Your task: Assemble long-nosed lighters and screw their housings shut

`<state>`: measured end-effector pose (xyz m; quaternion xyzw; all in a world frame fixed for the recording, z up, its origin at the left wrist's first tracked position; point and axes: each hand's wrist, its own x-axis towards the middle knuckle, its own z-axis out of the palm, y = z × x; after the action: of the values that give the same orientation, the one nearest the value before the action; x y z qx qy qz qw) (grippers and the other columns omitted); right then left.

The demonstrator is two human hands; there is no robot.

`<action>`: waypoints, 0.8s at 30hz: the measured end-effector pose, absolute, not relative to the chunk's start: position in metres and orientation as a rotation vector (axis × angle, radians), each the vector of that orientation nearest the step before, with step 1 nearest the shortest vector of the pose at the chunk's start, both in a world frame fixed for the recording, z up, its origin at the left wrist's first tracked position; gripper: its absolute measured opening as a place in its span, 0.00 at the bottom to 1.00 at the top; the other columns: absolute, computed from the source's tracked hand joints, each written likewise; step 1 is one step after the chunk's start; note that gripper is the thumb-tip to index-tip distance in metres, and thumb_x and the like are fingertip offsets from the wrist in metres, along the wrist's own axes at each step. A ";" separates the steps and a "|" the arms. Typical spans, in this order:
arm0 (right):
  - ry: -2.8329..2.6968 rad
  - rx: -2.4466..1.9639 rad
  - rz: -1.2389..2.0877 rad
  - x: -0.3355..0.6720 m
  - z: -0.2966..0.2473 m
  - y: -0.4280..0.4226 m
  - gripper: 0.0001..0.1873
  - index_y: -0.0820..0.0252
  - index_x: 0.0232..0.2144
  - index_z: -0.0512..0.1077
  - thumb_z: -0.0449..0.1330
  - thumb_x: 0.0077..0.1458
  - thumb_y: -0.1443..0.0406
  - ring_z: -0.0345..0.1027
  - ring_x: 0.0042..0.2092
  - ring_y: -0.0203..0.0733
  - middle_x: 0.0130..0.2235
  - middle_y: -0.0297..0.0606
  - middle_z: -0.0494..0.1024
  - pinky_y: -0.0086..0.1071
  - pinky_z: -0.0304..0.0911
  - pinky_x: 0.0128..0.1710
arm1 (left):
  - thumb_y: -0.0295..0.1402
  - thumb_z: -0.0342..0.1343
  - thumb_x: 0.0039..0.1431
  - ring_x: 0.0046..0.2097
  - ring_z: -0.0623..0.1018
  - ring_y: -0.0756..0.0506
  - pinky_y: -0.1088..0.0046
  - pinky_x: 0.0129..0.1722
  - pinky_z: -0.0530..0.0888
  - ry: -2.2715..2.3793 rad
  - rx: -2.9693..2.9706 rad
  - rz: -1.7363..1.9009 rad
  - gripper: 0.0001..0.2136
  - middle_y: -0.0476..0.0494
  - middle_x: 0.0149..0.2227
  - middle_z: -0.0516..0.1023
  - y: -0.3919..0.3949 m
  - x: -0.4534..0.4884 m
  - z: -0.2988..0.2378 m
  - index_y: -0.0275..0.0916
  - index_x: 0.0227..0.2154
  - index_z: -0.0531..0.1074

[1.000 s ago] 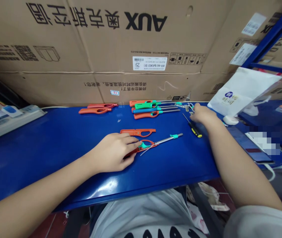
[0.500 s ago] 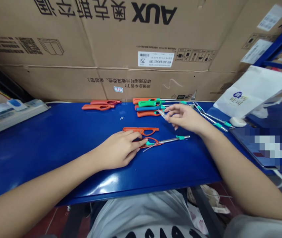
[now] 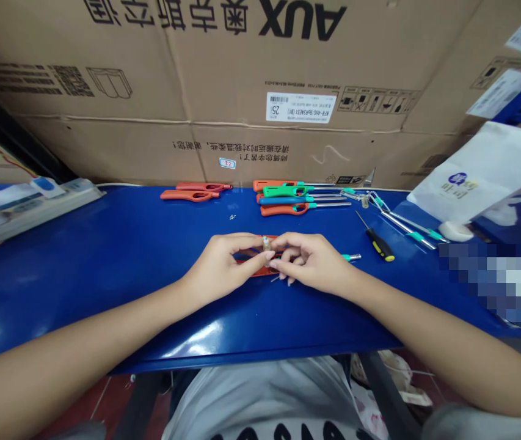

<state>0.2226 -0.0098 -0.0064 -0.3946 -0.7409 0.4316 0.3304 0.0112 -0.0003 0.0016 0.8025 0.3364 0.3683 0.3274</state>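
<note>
Centrally on the glossy blue table [image 3: 104,269], the left hand [image 3: 223,264] and right hand [image 3: 316,264] meet. Both sets of fingertips are pinched narrow on a small metal cylinder [image 3: 266,243], just above an orange lighter body [image 3: 260,271] lying flat under them. Its metal tube [image 3: 352,257] pokes out to the right. Near the back lie assembled lighters [image 3: 299,199], orange shells [image 3: 191,192] and a screwdriver [image 3: 380,245]. AUX cardboard boxes [image 3: 242,73] wall the rear, with a white paper bag [image 3: 484,171] on the right.
</note>
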 end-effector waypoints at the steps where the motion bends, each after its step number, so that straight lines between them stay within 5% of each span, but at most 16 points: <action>1: -2.027 -1.028 0.980 0.225 -0.005 -0.009 0.11 0.60 0.41 0.73 0.64 0.58 0.61 0.67 0.24 0.31 0.27 0.31 0.74 0.28 0.67 0.28 | 0.36 0.59 0.64 0.43 0.82 0.44 0.71 0.46 0.77 0.890 2.065 0.979 0.09 0.44 0.42 0.84 0.002 0.010 0.000 0.37 0.39 0.80; 4: -2.318 -0.925 0.661 0.234 0.003 -0.007 0.06 0.60 0.39 0.75 0.64 0.58 0.65 0.65 0.30 0.31 0.35 0.35 0.73 0.28 0.65 0.33 | 0.37 0.57 0.66 0.42 0.81 0.45 0.70 0.45 0.76 0.924 2.072 1.002 0.09 0.43 0.41 0.82 0.006 0.008 0.000 0.36 0.39 0.77; 10: -2.674 -0.890 0.665 0.249 0.010 -0.003 0.06 0.57 0.40 0.76 0.61 0.59 0.68 0.71 0.44 0.40 0.47 0.38 0.73 0.32 0.66 0.44 | 0.37 0.47 0.70 0.37 0.76 0.47 0.71 0.38 0.70 0.981 2.241 0.797 0.13 0.45 0.36 0.77 0.009 0.005 0.002 0.36 0.38 0.74; 15: -2.629 -0.906 0.750 0.247 0.012 -0.002 0.04 0.58 0.36 0.75 0.59 0.61 0.67 0.69 0.38 0.36 0.44 0.38 0.73 0.30 0.65 0.40 | 0.38 0.46 0.71 0.38 0.75 0.46 0.69 0.40 0.71 0.947 2.250 0.656 0.15 0.45 0.36 0.77 0.011 0.003 0.004 0.37 0.37 0.76; 19: -2.367 -1.061 1.032 0.246 0.010 0.000 0.05 0.59 0.36 0.72 0.60 0.61 0.63 0.64 0.27 0.32 0.30 0.32 0.73 0.26 0.62 0.27 | 0.39 0.48 0.70 0.44 0.76 0.43 0.66 0.47 0.72 0.883 2.178 0.589 0.14 0.43 0.40 0.79 0.013 0.001 0.004 0.37 0.39 0.77; 24: -1.974 -1.210 1.515 0.242 0.004 0.004 0.11 0.59 0.40 0.68 0.62 0.59 0.58 0.65 0.20 0.31 0.23 0.26 0.70 0.24 0.63 0.17 | 0.38 0.55 0.64 0.37 0.77 0.47 0.70 0.39 0.74 0.868 1.821 0.553 0.13 0.44 0.37 0.79 0.016 0.000 -0.002 0.35 0.45 0.73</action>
<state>0.2421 0.0041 0.0038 -0.4298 -0.7008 0.5381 0.1861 0.0003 0.0164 -0.0023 0.7532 0.3591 0.2288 0.5013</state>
